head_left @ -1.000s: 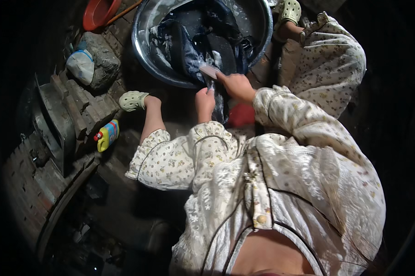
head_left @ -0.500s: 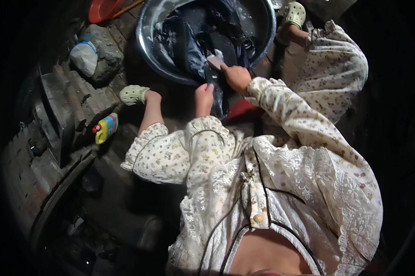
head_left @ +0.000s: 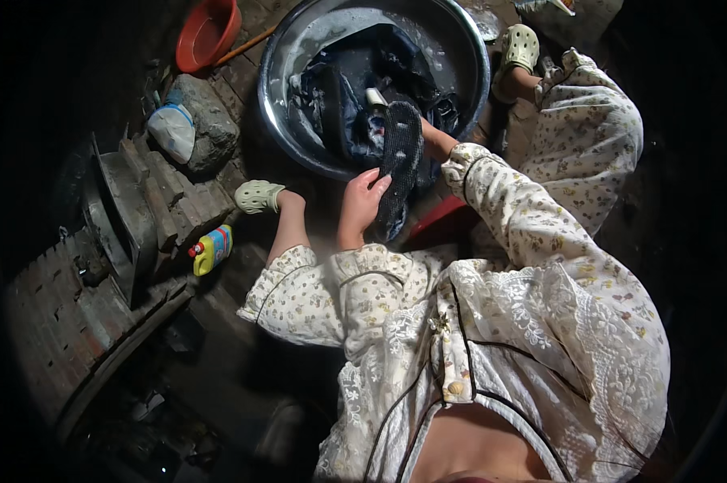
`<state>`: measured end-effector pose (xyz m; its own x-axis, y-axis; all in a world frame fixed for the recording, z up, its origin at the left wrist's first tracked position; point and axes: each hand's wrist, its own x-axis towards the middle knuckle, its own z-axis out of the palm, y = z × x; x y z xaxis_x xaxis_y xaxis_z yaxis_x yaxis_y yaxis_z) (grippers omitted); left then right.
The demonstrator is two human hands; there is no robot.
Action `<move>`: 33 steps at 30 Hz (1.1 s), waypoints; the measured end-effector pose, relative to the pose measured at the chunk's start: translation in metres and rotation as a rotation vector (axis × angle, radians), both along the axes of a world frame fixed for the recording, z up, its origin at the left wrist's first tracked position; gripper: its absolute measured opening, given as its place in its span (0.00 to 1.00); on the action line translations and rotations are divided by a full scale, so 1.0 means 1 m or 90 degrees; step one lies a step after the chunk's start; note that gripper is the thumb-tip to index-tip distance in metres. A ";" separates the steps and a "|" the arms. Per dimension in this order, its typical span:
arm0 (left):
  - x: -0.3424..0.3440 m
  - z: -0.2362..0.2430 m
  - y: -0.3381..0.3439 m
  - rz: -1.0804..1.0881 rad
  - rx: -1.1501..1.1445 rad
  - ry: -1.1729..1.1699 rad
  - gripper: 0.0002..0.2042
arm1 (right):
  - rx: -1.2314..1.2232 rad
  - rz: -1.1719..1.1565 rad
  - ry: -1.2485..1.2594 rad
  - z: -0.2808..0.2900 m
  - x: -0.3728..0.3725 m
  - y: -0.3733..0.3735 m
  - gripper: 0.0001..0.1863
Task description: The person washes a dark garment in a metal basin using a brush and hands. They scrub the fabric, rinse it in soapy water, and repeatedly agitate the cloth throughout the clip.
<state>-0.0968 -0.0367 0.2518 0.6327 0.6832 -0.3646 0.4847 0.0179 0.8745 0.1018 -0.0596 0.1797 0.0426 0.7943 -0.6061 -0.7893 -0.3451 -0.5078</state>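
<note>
A wide metal basin (head_left: 271, 95) holds dark, wet clothing (head_left: 323, 88) with patches of white suds. My left hand (head_left: 363, 197) pinches a dark, ribbed strip of cloth (head_left: 404, 141) that is raised over the basin's near rim and hangs down outside it. My right hand (head_left: 437, 142) is behind that strip; its fingers are hidden, so what it holds is unclear. A small white object (head_left: 376, 97) shows just above the strip, perhaps part of the pale tool seen earlier.
A red bowl (head_left: 194, 36) and wooden stick (head_left: 247, 44) lie at upper left, near a rock (head_left: 214, 125) with a white bag (head_left: 169, 133). A yellow bottle (head_left: 213, 249) stands beside bricks (head_left: 170, 201) and a metal pan (head_left: 114, 241). A red object (head_left: 436, 225) is below the basin.
The cloth strip has been lifted and turned, now covering my right hand's fingers and most of the pale tool they held. The whole scene has shifted slightly right and down in view.
</note>
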 end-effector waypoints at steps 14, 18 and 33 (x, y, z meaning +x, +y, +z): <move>0.030 -0.015 0.098 -0.055 0.419 0.199 0.11 | 0.044 -0.305 0.142 0.099 0.085 0.029 0.09; 0.077 -0.022 0.056 0.172 0.505 0.249 0.04 | -0.017 -0.241 0.133 0.090 0.068 0.025 0.14; 0.147 -0.034 0.061 0.499 -0.635 -0.171 0.11 | -0.182 -0.328 -0.297 0.031 -0.007 0.009 0.06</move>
<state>0.0499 0.0247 0.2177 0.3222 0.4110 -0.8528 -0.1393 0.9116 0.3867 0.0949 -0.0503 0.2112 0.6695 0.4185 -0.6137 -0.6114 -0.1587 -0.7752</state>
